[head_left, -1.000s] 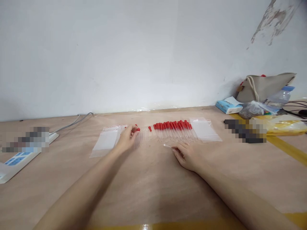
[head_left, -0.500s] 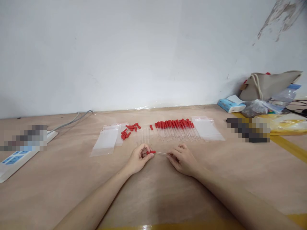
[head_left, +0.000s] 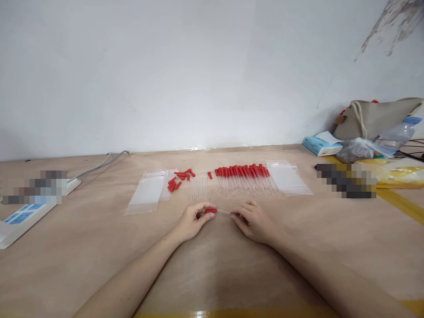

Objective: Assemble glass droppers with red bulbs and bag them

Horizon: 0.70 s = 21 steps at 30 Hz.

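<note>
Between thumb and fingers my left hand (head_left: 195, 221) pinches a red rubber dropper bulb (head_left: 210, 211). My right hand (head_left: 251, 221) is closed on a thin clear glass dropper tube (head_left: 224, 212), whose end meets the bulb's mouth; how deep it sits inside I cannot tell. Beyond my left hand lie several bare glass tubes (head_left: 198, 189) in a row and a loose pile of red bulbs (head_left: 179, 179). One single bulb (head_left: 210, 175) lies apart. Behind my right hand is a row of droppers with red bulbs fitted (head_left: 243, 176).
Clear zip bags (head_left: 147, 192) lie left of the pile, others (head_left: 288, 179) right of the row. A power strip (head_left: 39, 210) is far left. At right are a tissue pack (head_left: 321, 144), a grey bag (head_left: 380, 119), a bottle (head_left: 400, 132) and a yellow package (head_left: 394, 173).
My left hand has come from the bulb pile toward me with a red bulb and met the tube held in my right hand. Since half a second ago, little has shifted.
</note>
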Each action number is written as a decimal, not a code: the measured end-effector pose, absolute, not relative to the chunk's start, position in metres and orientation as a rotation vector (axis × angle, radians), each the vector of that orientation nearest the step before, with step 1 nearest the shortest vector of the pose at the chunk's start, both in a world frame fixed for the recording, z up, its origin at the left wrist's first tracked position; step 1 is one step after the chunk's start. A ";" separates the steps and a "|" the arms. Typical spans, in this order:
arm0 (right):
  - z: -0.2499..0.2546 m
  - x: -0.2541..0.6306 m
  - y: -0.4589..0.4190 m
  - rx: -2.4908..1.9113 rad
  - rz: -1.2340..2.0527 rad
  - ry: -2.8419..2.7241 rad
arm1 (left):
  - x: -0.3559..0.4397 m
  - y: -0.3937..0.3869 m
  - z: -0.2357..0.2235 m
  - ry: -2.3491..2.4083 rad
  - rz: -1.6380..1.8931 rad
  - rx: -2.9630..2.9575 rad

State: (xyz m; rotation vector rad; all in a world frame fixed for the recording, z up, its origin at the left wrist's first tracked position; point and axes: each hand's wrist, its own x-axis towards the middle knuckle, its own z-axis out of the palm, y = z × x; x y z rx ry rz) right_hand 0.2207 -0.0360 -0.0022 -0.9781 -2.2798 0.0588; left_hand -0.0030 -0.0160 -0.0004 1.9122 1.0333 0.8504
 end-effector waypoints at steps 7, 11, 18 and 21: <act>-0.004 0.221 -0.035 -0.901 0.091 -2.320 | -0.001 -0.019 0.005 1.076 0.851 2.094; -0.005 0.222 -0.031 -0.865 0.088 -2.307 | -0.001 -0.021 0.006 1.010 0.864 2.140; -0.004 0.221 -0.027 -0.860 -0.037 -2.329 | 0.000 -0.023 0.009 0.966 0.827 2.190; -0.004 0.219 -0.029 -0.883 -0.079 -2.353 | 0.000 -0.024 0.009 0.984 0.792 2.221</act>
